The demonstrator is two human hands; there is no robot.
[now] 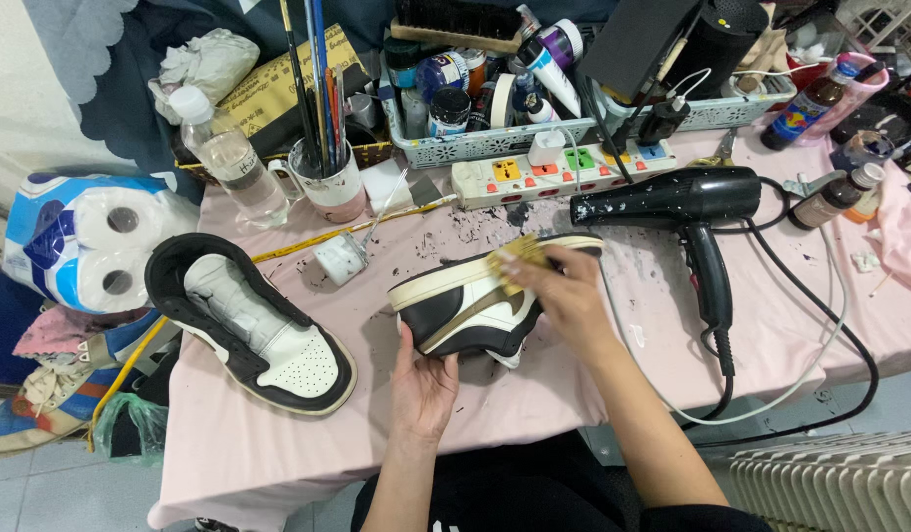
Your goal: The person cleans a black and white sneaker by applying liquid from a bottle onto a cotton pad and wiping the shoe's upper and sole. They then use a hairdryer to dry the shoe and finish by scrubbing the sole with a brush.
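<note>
A black, white and tan sneaker (470, 307) lies on its side on the pink table cover (278, 424), sole edge facing away from me. My left hand (423, 386) grips it from below at the near side. My right hand (564, 291) rests on its upper side and presses a small yellowish piece, perhaps a brush or cloth (515, 258), against the cream sole edge. A second matching sneaker (249, 323) lies to the left, opening up, untouched.
A black hair dryer (687, 212) with its cable lies right of the shoe. Behind stand a power strip (549, 169), a basket of paint bottles (495, 89), a cup of brushes (323, 177), a water bottle (229, 158) and a small white jar (339, 258). Toilet rolls (86, 241) sit far left.
</note>
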